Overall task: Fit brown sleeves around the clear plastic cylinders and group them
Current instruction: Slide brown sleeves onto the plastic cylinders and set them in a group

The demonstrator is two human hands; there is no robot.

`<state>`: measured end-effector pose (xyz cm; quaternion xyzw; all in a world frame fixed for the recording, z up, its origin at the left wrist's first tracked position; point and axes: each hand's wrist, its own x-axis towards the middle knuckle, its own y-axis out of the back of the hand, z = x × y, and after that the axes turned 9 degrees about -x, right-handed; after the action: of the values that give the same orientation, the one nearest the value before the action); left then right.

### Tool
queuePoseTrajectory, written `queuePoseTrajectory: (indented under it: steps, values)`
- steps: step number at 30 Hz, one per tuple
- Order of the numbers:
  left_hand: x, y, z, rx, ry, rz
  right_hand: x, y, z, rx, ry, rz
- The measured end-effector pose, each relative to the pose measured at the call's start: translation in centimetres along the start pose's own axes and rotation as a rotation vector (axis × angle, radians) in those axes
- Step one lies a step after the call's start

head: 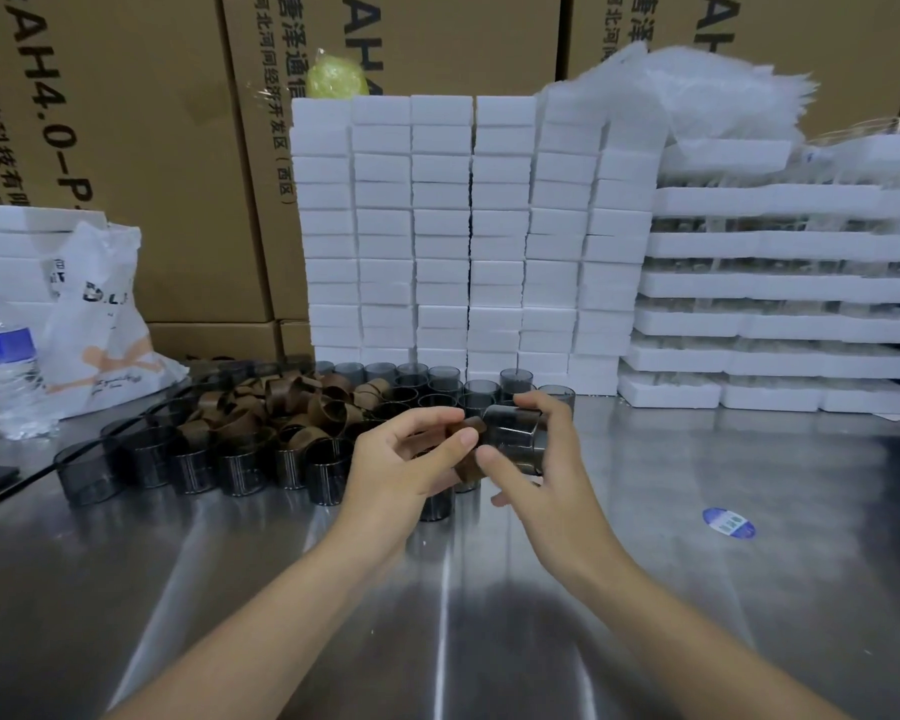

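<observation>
Left hand (401, 459) pinches one brown sleeve (470, 424); right hand (546, 475) holds one clear cylinder (515, 432).

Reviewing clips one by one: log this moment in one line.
step: sleeving | left hand: pinches brown sleeve | right hand: holds clear cylinder | sleeve: at cylinder's end | behind: sleeve pile

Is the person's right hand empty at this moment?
No, the right hand grips a clear cylinder above the table, while the left hand pinches a brown sleeve at its end.
</observation>
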<state>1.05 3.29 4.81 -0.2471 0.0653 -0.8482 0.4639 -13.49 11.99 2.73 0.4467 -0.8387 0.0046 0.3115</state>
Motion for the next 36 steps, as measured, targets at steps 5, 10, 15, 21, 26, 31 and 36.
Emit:
queuePoseTrajectory:
  steps: [5, 10, 15, 21, 26, 31, 36]
  values:
    - [-0.5, -0.1, 0.2, -0.004, 0.002, 0.02, -0.1, 0.1, -0.1, -0.055, 0.045, 0.012]
    - [-0.7, -0.4, 0.5, -0.015, 0.003, -0.003, 0.1, 0.0, -0.5, 0.001, 0.063, 0.091]
    - [-0.6, -0.6, 1.0, 0.06, 0.0, 0.052, 0.0, -0.4, -0.8, -0.01, 0.109, 0.088]
    - [-0.8, -1.0, 1.3, -0.058, 0.212, 0.094, -0.6, -0.7, -0.8, 0.001, 0.147, 0.04]
    - [-0.7, -0.8, 2.2, -0.119, 0.239, 0.109, -1.0, -0.1, -1.1, -0.009, 0.097, 0.0]
    - [-1.1, -1.2, 2.6, 0.01, 0.174, -0.014, -1.6, -0.3, -1.3, 0.114, 0.076, -0.097]
    - [-1.0, -0.5, 3.2, 0.007, 0.165, -0.07, -1.8, -0.6, -1.2, 0.16, 0.081, -0.168]
